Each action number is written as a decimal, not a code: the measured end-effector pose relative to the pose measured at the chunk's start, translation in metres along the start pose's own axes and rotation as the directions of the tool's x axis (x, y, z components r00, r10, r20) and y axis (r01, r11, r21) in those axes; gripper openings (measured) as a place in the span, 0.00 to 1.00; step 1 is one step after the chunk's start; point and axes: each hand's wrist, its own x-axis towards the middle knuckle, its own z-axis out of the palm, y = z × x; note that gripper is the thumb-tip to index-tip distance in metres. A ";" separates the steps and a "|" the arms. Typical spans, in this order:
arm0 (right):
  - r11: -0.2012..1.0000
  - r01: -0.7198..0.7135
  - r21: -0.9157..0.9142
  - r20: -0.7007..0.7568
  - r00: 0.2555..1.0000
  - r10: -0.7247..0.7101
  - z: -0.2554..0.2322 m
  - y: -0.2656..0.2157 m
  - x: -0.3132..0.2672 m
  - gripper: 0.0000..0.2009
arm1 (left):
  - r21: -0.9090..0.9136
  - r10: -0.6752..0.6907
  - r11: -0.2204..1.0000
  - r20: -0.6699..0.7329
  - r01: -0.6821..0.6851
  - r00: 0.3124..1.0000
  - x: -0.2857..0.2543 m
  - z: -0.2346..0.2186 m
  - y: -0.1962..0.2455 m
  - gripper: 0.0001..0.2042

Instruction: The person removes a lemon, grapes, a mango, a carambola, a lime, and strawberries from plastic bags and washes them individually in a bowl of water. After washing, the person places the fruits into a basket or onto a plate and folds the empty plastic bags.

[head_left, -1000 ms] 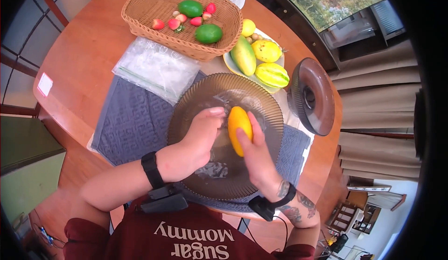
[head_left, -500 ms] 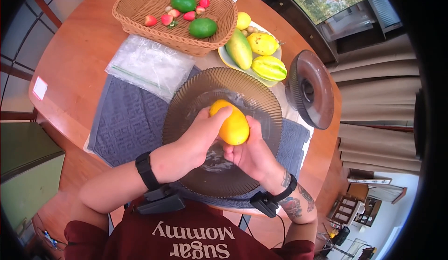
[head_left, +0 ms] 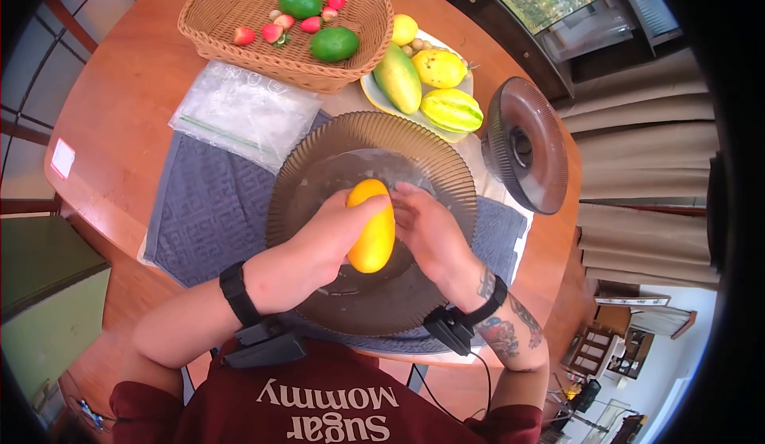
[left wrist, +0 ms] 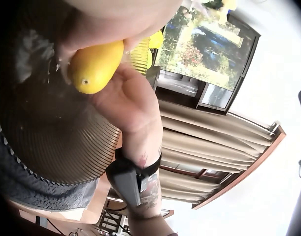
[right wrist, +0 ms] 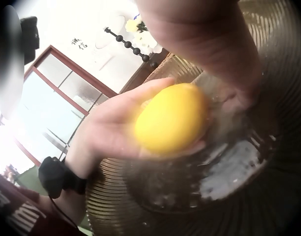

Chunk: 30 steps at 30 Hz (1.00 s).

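A yellow mango-like fruit (head_left: 371, 226) is held over the ribbed glass bowl (head_left: 287, 197), which has water in it. My left hand (head_left: 315, 241) grips the fruit, thumb over its top and palm beneath, as the right wrist view also shows the fruit (right wrist: 172, 118) lying in that hand (right wrist: 116, 123). My right hand (head_left: 430, 233) is right beside the fruit, fingers loosely bent and partly hidden behind it. In the left wrist view the right hand (left wrist: 128, 101) lies along the side of the fruit (left wrist: 96, 68); whether it touches is unclear.
A wicker basket (head_left: 215, 41) with green fruits and strawberries stands at the back. Beside it is a plate (head_left: 373, 97) of yellow and green fruit. A glass stand (head_left: 526, 145) is at right, a plastic bag (head_left: 239, 113) on a blue towel (head_left: 203, 205) at left.
The fruit has passed from my right hand into my left and turned to stand more upright. My right hand has loosened from it and sits at its side.
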 end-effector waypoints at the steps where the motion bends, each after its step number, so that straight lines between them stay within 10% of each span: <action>1: 0.997 -0.041 0.062 0.019 0.999 0.039 0.007 0.000 0.004 0.14 | -0.009 -0.051 0.999 0.095 0.052 0.994 0.003 -0.001 -0.003 0.22; 8: 0.968 0.140 -0.208 0.040 0.990 -0.134 0.032 0.016 0.007 0.15 | -0.127 -0.023 0.991 0.156 0.043 0.987 0.014 -0.005 -0.016 0.18; 13: 0.617 0.463 -0.636 0.157 0.861 -0.484 0.028 0.039 -0.015 0.25 | -0.182 0.024 0.983 0.111 -0.004 0.994 0.005 -0.005 -0.008 0.17; 17: 0.401 0.542 -0.739 0.361 0.820 -0.445 0.024 0.042 -0.051 0.39 | -0.259 0.069 0.965 0.138 -0.031 0.988 0.003 -0.008 -0.004 0.17; 22: 0.543 0.466 -0.699 0.313 0.882 -0.353 0.010 0.035 -0.045 0.44 | -0.281 0.072 0.959 0.084 -0.046 0.994 0.011 -0.010 -0.010 0.15; 24: 0.826 0.146 -0.544 0.181 0.982 -0.054 0.009 0.024 -0.031 0.37 | -0.176 0.135 0.977 0.092 -0.118 0.987 0.010 -0.009 -0.010 0.15; 30: 0.957 -0.161 -0.240 0.119 0.974 0.194 0.007 0.037 -0.045 0.29 | -0.172 0.157 0.972 -0.015 -0.157 0.987 -0.003 -0.001 0.006 0.21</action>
